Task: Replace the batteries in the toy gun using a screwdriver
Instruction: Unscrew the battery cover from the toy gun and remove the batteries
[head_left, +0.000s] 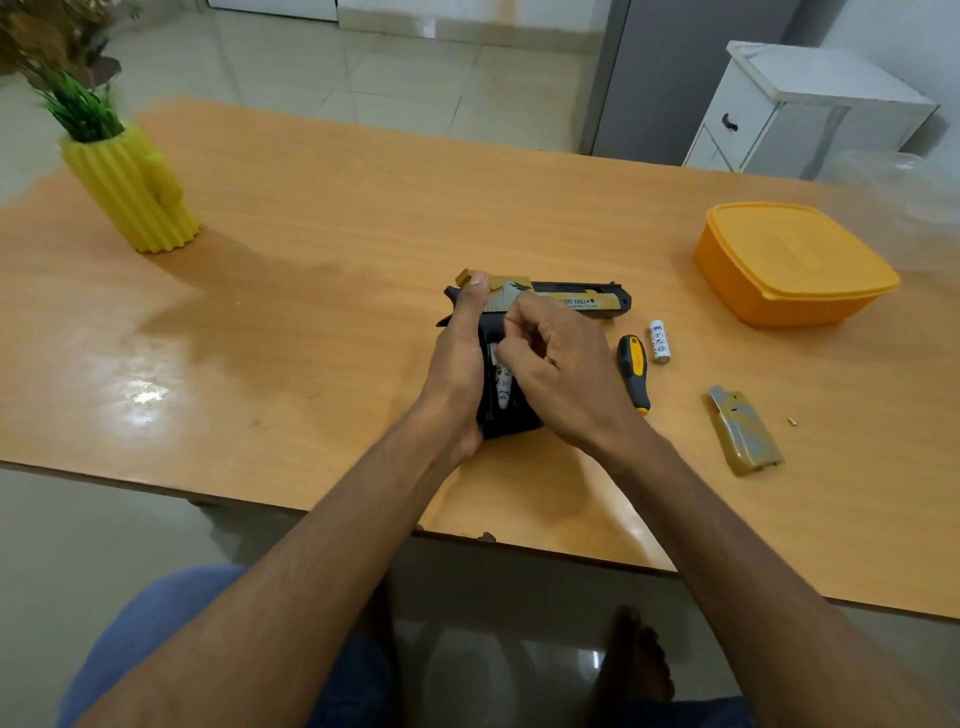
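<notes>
The black and gold toy gun (576, 299) lies on its side on the wooden table (322, 270), grip toward me. My left hand (460, 358) grips the grip from the left, thumb on the gold slide. A white battery (503, 387) sits in the open grip compartment. My right hand (558, 364) is curled over the compartment, fingertips pinching the battery's upper end. The black and yellow screwdriver (634, 371) lies just right of my right hand. A loose white battery (660, 340) lies beside it. The gold battery cover (745, 428) and a tiny screw (792, 421) lie further right.
An orange lidded plastic box (789, 262) stands at the back right of the table. A yellow ribbed vase with a green plant (132, 192) stands at the back left. The table's near edge runs just below my forearms.
</notes>
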